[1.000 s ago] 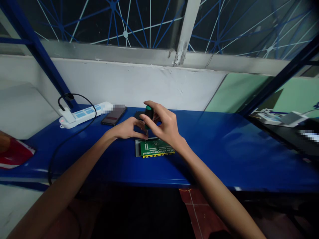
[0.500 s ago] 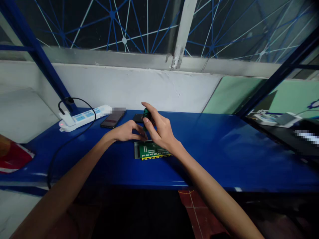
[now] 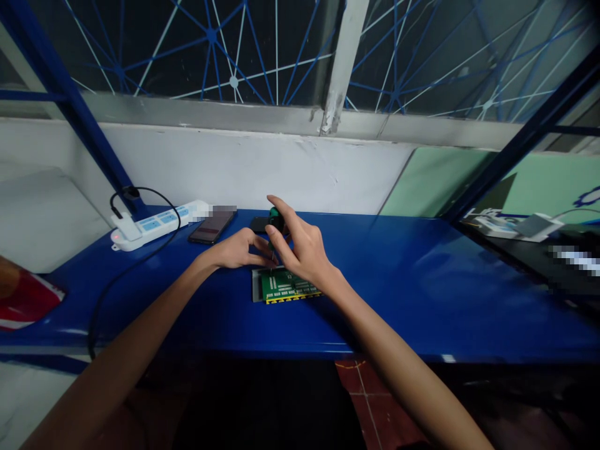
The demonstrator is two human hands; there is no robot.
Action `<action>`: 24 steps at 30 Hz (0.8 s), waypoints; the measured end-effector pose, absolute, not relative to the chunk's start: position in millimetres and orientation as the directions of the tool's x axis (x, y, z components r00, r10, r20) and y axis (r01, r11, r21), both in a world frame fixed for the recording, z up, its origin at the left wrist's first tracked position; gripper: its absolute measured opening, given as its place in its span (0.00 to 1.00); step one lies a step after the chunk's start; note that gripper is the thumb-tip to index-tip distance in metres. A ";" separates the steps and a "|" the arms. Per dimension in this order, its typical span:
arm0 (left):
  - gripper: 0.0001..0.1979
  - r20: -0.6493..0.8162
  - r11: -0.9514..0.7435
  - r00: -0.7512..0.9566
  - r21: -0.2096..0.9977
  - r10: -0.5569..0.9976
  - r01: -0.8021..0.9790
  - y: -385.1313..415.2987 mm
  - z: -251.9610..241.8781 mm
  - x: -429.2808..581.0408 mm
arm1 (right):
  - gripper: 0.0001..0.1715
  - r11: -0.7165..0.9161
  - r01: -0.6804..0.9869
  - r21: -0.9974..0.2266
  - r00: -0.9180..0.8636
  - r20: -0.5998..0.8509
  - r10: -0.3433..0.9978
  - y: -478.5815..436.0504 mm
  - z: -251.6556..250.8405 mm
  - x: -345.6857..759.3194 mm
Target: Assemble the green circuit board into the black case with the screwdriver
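- Left of the bench: white power strip [image 3: 157,222] with a black cable plugged in, dark phone [image 3: 212,226] beside it. Both well apart from the work, neither touched.
- Left hand [image 3: 237,249]: fingers curled most of the way in, thumb and forefinger tips pinched together just by the screwdriver's shaft, at the far-left corner of the board. Can't tell if the tips grip the shaft or only steady it, or whether they press the board.
- Green circuit board [image 3: 287,287]: flat on the blue bench [image 3: 422,294], mid-bench near the front edge, on a grey plate that shows along its left side.
- Screwdriver [image 3: 275,221]: green-and-black handle, roughly upright, tip down at the board's far-left corner. Tip and screw head too small to make out.
- Right hand [image 3: 300,250]: closed loosely round the handle, forefinger laid over the top, thumb on the side.
- Doing it well, my read: keep the driver square to the board, light downward pressure from the top finger, twist with the fingertips only, left hand stopping the board sliding. A tilted driver risks the tip skidding across the traces.
- Far right: a second dark surface with pale items, well apart.
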State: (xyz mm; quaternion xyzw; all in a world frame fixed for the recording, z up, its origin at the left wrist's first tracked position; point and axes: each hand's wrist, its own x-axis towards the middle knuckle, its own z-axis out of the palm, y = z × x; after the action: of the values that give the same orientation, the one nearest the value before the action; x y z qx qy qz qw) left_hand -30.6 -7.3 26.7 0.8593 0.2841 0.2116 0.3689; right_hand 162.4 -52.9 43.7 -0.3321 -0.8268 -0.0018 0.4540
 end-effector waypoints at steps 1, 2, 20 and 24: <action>0.07 0.152 -0.572 0.754 0.749 0.639 0.334 -7.2 27.1 -31.0 | 0.30 0.780 0.553 -0.294 -0.368 0.753 0.545 -53.1 43.8 162.3; 0.07 0.145 -0.577 0.759 0.743 0.634 0.340 -7.3 27.4 -31.4 | 0.29 0.779 0.556 -0.289 -0.368 0.755 0.543 -53.2 43.9 162.2; 0.07 0.090 -0.548 0.772 0.756 0.629 0.357 -8.2 28.1 -30.8 | 0.28 0.797 0.528 -0.293 -0.362 0.772 0.523 -53.2 41.5 163.9; 0.09 0.069 -0.494 0.726 0.776 0.684 0.391 -12.0 30.9 -27.3 | 0.28 0.792 0.534 -0.296 -0.354 0.773 0.527 -52.6 40.3 164.7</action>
State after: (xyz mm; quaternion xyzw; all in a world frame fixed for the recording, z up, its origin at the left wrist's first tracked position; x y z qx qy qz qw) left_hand -27.3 -12.0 30.9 0.8437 0.3185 0.1878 0.3892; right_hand 164.7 -52.6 40.3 -0.3223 -0.8228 -0.0035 0.4681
